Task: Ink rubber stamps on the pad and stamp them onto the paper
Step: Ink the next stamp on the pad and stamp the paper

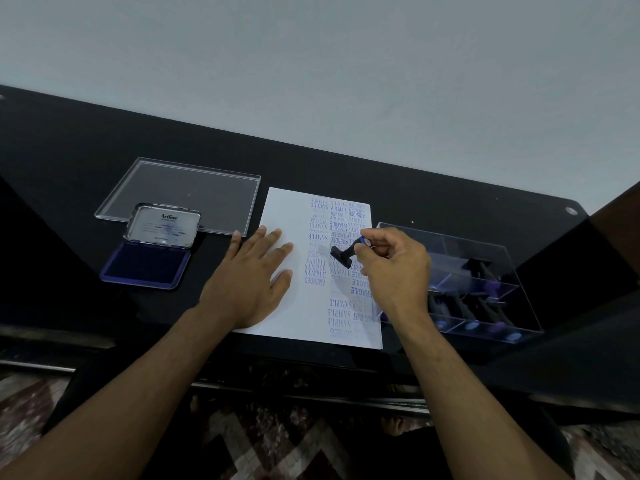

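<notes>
The table (86, 161) looks matt black and smooth. The paper (287, 209) is plain, matt white. The lid (187, 195) and the box (485, 271) are clear, glossy plastic. The ink pad (145, 268) has a shiny metal case around a dull blue felt. The stamp (341, 254) looks like black plastic.

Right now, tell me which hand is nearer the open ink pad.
Left. The left hand lies flat on the paper, just right of the ink pad; the right hand holds a stamp farther right.
</notes>
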`<state>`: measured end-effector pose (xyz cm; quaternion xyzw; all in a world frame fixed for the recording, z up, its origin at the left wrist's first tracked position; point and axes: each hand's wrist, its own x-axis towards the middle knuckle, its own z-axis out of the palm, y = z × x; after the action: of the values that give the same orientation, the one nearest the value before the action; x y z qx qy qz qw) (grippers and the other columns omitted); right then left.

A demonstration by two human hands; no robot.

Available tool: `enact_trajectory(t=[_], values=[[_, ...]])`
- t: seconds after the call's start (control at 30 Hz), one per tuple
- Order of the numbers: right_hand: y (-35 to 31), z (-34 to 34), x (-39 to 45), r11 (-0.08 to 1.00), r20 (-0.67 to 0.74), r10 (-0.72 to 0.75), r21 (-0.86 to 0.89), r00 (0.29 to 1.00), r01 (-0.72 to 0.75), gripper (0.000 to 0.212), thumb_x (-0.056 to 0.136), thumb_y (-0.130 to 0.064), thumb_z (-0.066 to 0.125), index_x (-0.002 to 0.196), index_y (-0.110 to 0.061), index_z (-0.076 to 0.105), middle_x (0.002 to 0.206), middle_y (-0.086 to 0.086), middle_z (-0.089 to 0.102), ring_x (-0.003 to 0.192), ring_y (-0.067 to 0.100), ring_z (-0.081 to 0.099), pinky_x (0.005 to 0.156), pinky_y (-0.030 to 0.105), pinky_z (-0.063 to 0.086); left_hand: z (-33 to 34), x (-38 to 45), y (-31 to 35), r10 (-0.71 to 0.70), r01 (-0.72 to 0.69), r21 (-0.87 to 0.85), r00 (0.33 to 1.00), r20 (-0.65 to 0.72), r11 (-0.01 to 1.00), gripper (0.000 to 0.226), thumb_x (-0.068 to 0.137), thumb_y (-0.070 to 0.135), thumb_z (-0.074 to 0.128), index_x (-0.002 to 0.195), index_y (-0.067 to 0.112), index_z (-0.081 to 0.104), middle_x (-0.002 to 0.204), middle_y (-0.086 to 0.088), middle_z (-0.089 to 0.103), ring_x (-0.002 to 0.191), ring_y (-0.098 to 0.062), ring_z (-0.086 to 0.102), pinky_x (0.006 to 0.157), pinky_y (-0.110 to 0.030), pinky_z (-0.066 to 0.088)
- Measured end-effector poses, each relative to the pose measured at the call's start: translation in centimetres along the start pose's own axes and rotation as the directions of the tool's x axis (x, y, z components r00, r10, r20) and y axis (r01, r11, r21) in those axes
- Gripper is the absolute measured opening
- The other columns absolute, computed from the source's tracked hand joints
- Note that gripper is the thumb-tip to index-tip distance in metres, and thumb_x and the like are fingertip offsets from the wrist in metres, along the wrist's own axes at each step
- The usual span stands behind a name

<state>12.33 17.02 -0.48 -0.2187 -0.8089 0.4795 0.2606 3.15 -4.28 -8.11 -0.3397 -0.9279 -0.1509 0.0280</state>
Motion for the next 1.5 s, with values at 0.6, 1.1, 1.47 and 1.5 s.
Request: enact_trajectory(t=[0.6,1.1,1.47,1.5], values=[[-0.2,0.1,-0.4,1.0,-0.005,-0.017,-0.023,1.0,0.017,0.018,0.082,-0.014,0.076,0.097,-0.024,0.076,0.09,-0.008,0.072,0.076,0.006,0.069,0.068,0.036,0.061,0.0,-0.1,0.0,0.007,-0.008,-0.01,1.0,-0.007,1.0,0.067,0.097,0.056,0.016,0.155,0.028,0.033,0.167,0.001,0.019,0.156,-0.017,0.005,0.126,-0.05,-0.001],[-4.6,4.4,-2.1,0.981,0.121,-0.183,-0.044,0.976,0.19,0.018,0.083,-0.011,0.074,0.099,-0.019,0.077,0.094,-0.009,0.07,0.076,-0.002,0.064,0.068,0.005,0.046,-4.0,-3.4,-2.6,-0.096,0.087,-0.079,0.987,-0.132,0.993,0.068,0.095,0.059,0.024,0.153,0.024,0.039,0.165,-0.001,0.025,0.155,-0.018,0.008,0.126,-0.049,0.008],[-9.6,13.7,-5.6,0.948,0.357,-0.291,-0.016,0.888,0.317,0.027,0.085,-0.014,0.075,0.111,-0.023,0.074,0.103,-0.007,0.069,0.084,0.005,0.064,0.085,0.023,0.056,-6.6,-11.0,-10.0,-0.371,0.369,-0.053,0.901,-0.226,0.928,0.069,0.094,0.056,0.032,0.149,0.016,0.044,0.159,-0.01,0.035,0.152,-0.028,0.021,0.125,-0.053,0.01],[-10.0,14.4,-5.9,0.941,0.373,-0.307,-0.02,0.876,0.338,0.027,0.085,-0.014,0.074,0.111,-0.022,0.073,0.103,-0.007,0.069,0.085,0.005,0.064,0.085,0.024,0.056,-6.6,-11.5,-10.6,-0.379,0.379,-0.045,0.897,-0.228,0.924,0.071,0.094,0.057,0.03,0.15,0.015,0.043,0.16,-0.01,0.035,0.152,-0.029,0.021,0.124,-0.053,0.011]])
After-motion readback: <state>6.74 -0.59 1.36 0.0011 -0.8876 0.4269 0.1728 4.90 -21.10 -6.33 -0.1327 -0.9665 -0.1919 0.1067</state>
